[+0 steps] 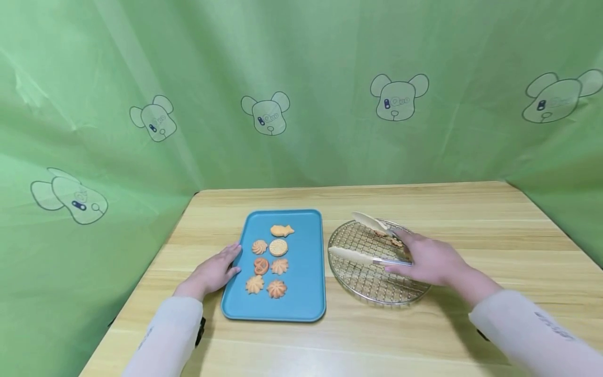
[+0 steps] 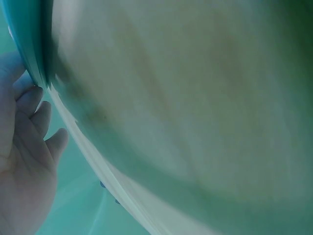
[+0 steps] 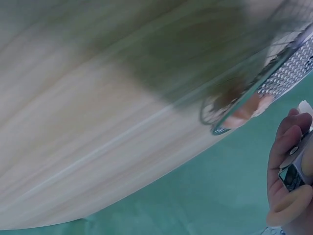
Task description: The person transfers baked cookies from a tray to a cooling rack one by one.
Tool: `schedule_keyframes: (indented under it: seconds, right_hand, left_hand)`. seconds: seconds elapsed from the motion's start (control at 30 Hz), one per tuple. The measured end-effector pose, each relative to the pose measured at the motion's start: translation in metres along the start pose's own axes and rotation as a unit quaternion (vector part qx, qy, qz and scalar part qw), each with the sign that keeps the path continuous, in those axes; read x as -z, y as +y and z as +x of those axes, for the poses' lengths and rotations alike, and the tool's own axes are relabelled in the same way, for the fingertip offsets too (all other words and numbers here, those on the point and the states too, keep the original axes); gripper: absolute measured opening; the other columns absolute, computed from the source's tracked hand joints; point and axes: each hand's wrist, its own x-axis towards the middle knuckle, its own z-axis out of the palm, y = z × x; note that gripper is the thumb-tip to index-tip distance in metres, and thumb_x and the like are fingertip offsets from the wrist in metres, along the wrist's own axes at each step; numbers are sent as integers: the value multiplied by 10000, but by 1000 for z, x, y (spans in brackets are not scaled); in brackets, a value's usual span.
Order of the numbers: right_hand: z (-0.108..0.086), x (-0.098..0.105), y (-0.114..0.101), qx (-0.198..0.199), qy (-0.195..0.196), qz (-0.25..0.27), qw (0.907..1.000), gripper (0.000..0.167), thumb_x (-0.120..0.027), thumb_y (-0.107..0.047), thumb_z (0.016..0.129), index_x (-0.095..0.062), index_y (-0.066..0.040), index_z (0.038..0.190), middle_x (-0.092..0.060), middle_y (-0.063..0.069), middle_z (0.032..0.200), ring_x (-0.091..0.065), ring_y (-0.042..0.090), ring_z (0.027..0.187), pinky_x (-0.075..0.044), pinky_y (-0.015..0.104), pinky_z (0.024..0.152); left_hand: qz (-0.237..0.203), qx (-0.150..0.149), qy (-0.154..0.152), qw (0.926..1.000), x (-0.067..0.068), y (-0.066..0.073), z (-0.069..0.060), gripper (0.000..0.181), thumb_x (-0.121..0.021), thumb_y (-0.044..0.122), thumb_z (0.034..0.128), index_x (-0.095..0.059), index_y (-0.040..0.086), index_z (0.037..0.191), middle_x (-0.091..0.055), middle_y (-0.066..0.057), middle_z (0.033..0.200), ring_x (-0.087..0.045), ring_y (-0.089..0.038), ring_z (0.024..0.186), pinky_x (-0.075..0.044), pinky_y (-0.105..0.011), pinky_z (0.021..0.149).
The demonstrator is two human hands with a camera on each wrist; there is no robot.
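Observation:
My left hand [image 1: 214, 269] rests against the left rim of a blue rectangular tray [image 1: 303, 267], its fingers fairly straight. On the tray lie several cookies: a fish-shaped one [image 1: 281, 230] at the far end, a round pale one [image 1: 278, 247], a pretzel-like one [image 1: 261, 266] and some swirl or flower shapes. My right hand [image 1: 431, 259] holds a pair of tongs [image 1: 353, 255] with pale tips and metal arms, spread wide over a round wire rack [image 1: 372, 285]. Small brown cookies [image 1: 380, 233] sit at the rack's far side, partly hidden by the tongs and hand.
The tray and the rack stand side by side on a light wooden table [image 1: 268, 348], a narrow gap between them. A green curtain [image 1: 330, 146] with mouse-head drawings hangs behind the table and along both sides.

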Motion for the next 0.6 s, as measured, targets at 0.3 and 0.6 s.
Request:
schedule_keyframes:
  seconds: [0.3,0.6]
  right_hand:
    - [12,-7,-20,233,-48,-7,9997,1061,-572,-733,769,-302,22,1464,-523,304,1275,-561,468,1063,-558,525,664]
    - [20,-10,-42,390,-175,-63,9991,1023,-573,-733,768,-334,-26,1468,-509,273,1318,-656,357,841,-540,433,550]
  left_hand:
    - [-3,-10,20,10000,-1,0,1,609,-536,248,988,-288,-18,1477,-251,-170,1533,-241,-336,1393,-236,-477,1124]
    - [-15,13,16,10000,-2,0,1,610,-537,248,987,-288,-15,1478,-250,-169,1534,-240,-336,1393,-240,-479,1122]
